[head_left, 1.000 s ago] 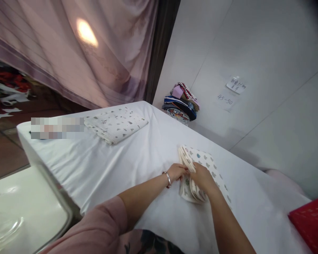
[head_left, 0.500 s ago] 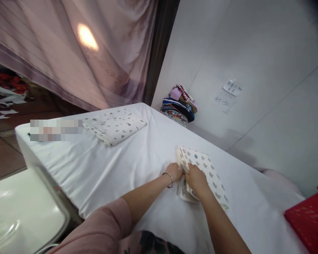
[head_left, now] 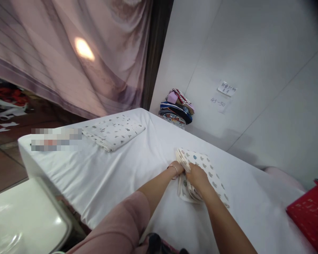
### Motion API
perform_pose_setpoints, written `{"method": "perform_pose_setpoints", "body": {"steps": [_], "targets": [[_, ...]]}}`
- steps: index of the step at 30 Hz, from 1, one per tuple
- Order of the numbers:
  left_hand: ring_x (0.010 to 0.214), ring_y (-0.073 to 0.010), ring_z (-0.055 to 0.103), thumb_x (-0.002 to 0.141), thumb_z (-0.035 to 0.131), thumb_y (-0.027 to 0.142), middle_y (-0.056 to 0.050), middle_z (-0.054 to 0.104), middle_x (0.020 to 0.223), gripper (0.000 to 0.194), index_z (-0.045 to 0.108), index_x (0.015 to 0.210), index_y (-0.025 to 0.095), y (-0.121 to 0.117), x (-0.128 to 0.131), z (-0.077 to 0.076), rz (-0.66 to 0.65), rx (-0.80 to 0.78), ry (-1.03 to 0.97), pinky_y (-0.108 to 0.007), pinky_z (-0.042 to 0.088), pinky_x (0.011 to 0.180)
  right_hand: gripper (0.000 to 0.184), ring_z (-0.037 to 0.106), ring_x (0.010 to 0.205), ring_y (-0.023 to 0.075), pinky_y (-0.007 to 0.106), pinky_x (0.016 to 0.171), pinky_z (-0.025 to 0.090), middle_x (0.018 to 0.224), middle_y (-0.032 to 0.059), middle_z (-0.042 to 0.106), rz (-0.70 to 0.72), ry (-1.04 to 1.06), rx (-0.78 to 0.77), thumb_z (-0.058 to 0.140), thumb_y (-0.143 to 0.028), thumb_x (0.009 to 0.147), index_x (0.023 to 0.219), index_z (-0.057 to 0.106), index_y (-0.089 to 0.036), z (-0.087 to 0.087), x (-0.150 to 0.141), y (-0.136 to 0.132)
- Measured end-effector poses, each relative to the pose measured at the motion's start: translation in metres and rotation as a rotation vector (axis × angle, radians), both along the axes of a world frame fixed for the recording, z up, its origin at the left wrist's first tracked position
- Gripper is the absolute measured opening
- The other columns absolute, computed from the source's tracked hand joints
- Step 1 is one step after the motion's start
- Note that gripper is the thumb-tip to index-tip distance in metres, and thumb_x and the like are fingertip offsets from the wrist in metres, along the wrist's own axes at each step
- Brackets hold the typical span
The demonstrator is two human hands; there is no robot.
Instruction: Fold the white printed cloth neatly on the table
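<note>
Right hand (head_left: 197,175) and left hand (head_left: 179,168) meet at the layered edge of a folded cream fabric cloth with grey prints (head_left: 211,172)

The cloth lies flat on the white-draped tabletop (head_left: 153,165), directly under the right hand, its main span reaching from one to four o'clock of that hand. Its long axis seems to run from eleven to five o'clock, though the right forearm (head_left: 224,210) crosses part of it. The right fingers are curled closed on the layered edge. The left hand, with a thin silver bracelet (head_left: 177,171) at its wrist, sits at ten o'clock of the right one; its fingers are hidden by the layers, so their spread cannot be told. Both hands touch the cloth, and nothing stands between.

A flat red object (head_left: 310,215) lies past three o'clock, well apart. Towards ten o'clock, a second folded white fabric piece with small dark prints (head_left: 119,134) rests on the tabletop. Beyond the far edge, near twelve, is a stack of folded multicoloured textiles (head_left: 176,109); towards ten to eleven hangs a pink curtain (head_left: 69,81).
</note>
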State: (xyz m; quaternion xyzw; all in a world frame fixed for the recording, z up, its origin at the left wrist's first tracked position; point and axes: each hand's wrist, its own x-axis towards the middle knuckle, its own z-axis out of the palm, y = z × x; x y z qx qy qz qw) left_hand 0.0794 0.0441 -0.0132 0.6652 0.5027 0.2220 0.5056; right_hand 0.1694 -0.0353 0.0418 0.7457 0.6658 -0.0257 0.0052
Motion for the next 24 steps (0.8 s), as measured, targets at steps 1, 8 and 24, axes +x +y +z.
{"method": "perform_pose_setpoints", "body": {"steps": [1,8,24], "targets": [[0.09,-0.0229,0.06,0.065,0.061,0.021,-0.009,0.066,0.073,0.007,0.064,0.068,0.015,0.001,-0.002,-0.001,0.016,-0.002,0.053,-0.021,0.044,0.069,0.026,0.056,0.091,0.0205,0.026,0.07,0.035,0.096,0.0099,0.061,-0.003,0.01,0.011,0.044,-0.015,0.074,0.098,0.054,-0.016,0.001,0.001,0.0],[0.083,-0.0228,0.061,0.068,0.054,0.029,-0.012,0.066,0.086,0.02,0.065,0.075,0.013,-0.009,-0.019,-0.009,0.116,0.079,0.256,-0.027,0.044,0.067,0.028,0.056,0.088,0.0206,0.026,0.069,0.035,0.096,0.0098,0.06,0.004,0.014,0.015,0.045,-0.015,0.072,0.099,0.053,-0.015,-0.004,-0.003,0.0],[0.067,-0.0208,0.064,0.068,0.052,0.024,-0.011,0.066,0.066,0.015,0.062,0.065,0.013,-0.01,-0.024,-0.009,0.133,-0.087,0.13,-0.024,0.047,0.057,0.029,0.055,0.087,0.0205,0.026,0.067,0.033,0.094,0.0092,0.059,-0.004,0.034,0.028,0.043,-0.016,0.073,0.101,0.051,-0.016,-0.01,-0.009,-0.004]]}}
